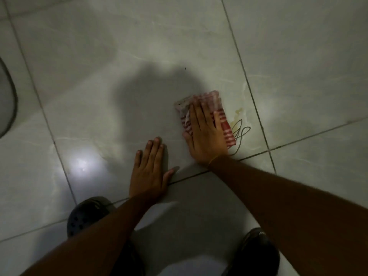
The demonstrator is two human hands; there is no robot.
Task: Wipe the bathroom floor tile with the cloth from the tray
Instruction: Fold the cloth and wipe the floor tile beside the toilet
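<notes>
The right hand [205, 134] lies flat, fingers spread, pressing the cloth [201, 114] onto the tile [123, 80]; it's not gripping, just a palm on top. The cloth is red-and-white striped, folded, and sits near the tile's right grout line. Just beside it on the right there's a yellowish smear [238, 114] and a thin looped wire [240, 132], or maybe a string, since the light is pretty dim. The left hand [149, 172] is open too, planted bare on the floor near the lower grout line and holding nothing. Dark shoes [85, 216] show at the bottom.
</notes>
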